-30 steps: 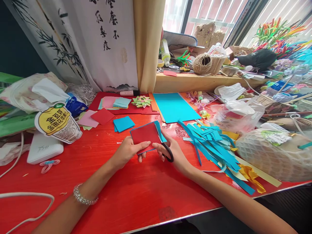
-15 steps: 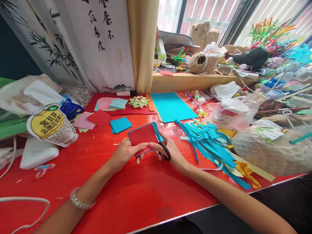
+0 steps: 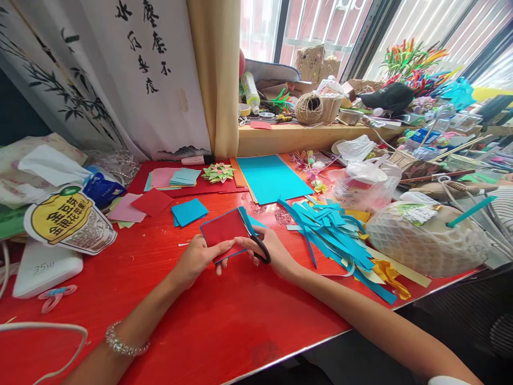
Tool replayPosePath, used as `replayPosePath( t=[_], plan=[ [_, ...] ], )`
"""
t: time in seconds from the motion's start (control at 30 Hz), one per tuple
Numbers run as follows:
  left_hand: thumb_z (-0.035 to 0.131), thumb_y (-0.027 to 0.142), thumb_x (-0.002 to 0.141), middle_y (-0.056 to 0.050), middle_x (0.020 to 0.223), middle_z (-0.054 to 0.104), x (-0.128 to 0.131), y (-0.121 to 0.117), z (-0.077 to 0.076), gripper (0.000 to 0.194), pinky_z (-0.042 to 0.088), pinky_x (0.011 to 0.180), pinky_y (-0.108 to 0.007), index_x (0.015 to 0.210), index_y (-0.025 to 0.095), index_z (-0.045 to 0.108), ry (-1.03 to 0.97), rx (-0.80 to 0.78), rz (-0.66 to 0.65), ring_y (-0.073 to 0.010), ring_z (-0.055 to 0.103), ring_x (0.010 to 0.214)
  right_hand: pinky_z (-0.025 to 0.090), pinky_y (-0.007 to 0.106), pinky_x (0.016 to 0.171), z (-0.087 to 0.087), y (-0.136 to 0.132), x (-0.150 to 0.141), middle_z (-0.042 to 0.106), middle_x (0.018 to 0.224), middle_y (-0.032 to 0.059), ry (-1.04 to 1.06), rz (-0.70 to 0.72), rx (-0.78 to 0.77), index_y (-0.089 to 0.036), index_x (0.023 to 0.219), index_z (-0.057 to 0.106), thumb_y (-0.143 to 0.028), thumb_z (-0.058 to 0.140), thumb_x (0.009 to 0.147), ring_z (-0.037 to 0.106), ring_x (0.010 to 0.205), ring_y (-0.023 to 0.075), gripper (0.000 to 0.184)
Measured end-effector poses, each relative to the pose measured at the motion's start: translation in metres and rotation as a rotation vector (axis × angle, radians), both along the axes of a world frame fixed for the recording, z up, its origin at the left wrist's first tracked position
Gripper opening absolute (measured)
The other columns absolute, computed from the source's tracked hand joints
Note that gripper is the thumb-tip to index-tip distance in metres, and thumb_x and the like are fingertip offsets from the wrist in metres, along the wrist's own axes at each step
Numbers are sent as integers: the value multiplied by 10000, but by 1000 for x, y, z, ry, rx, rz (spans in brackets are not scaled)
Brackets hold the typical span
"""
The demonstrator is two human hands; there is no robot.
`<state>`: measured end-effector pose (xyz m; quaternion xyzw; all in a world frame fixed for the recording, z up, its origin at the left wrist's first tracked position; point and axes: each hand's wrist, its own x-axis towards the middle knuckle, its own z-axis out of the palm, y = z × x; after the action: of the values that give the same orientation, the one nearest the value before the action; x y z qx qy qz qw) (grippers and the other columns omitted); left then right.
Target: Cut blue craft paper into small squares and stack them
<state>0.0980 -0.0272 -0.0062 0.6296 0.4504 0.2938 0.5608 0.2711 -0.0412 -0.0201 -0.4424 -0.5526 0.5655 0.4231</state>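
Note:
My left hand (image 3: pixel 195 262) pinches the lower left part of a red paper piece (image 3: pixel 221 230) backed with blue paper, its thumb lying on the red face. In my right hand (image 3: pixel 277 255) is a pair of scissors with a black handle (image 3: pixel 263 249). The blades run along the right edge of the paper, with blue paper showing beside them. The right fingertips also touch the paper's lower edge, close to the left thumb. A small stack of blue squares (image 3: pixel 189 212) lies just beyond my left hand. Cut blue paper strips (image 3: pixel 336 235) are heaped to the right.
Large blue sheets (image 3: pixel 272 181) lie at the back, beside a folded green paper flower (image 3: pixel 218 172). Pink and red squares (image 3: pixel 151 203) sit at left, near a white power bank (image 3: pixel 48 272). A netted coconut (image 3: pixel 425 240) with a straw stands at right.
The view has turned to the right, so the whole scene sits further left. My hands keep the same hold on the paper and scissors, with the blades still at the right edge.

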Motion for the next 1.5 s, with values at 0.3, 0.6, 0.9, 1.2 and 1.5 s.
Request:
replayPosePath(
  t=[0.3, 0.6, 0.9, 1.2, 1.5],
  plan=[
    [552, 387, 776, 18, 432, 556, 2, 0, -6, 360, 390, 453, -220, 507, 148, 542, 16, -1, 12, -89, 483, 344, 287, 196, 392, 3, 0, 0, 444, 458, -61, -46, -20, -33, -178, 636, 440, -523, 611, 666, 418, 380, 65, 386],
    [553, 373, 781, 21, 432, 558, 3, -1, -4, 367, 391, 461, -215, 493, 147, 544, -5, -18, 3, -82, 482, 343, 279, 212, 399, 0, -5, -2, 429, 434, -59, -60, -53, 30, -185, 573, 413, -520, 570, 715, 400, 373, 68, 397],
    [564, 373, 767, 9, 421, 556, 3, 0, -4, 367, 396, 464, -220, 481, 144, 556, -39, -42, 8, -86, 479, 347, 276, 210, 392, -1, -6, -3, 414, 420, -60, -59, -76, 35, -188, 548, 391, -535, 557, 723, 387, 364, 62, 423],
    [558, 358, 766, 3, 437, 564, -1, 3, -6, 350, 377, 441, -211, 497, 135, 554, -32, -56, -20, -79, 466, 346, 280, 204, 405, 1, 0, 1, 441, 444, -58, -22, 9, -86, -179, 622, 442, -551, 598, 677, 402, 383, 66, 408],
    [561, 358, 765, 11, 442, 562, 1, 1, -8, 295, 379, 406, -205, 576, 131, 571, -67, -66, -26, -86, 480, 349, 275, 206, 386, -5, -3, 1, 435, 428, -56, -62, -58, -33, -184, 606, 440, -586, 584, 667, 411, 373, 71, 431]
  ],
)
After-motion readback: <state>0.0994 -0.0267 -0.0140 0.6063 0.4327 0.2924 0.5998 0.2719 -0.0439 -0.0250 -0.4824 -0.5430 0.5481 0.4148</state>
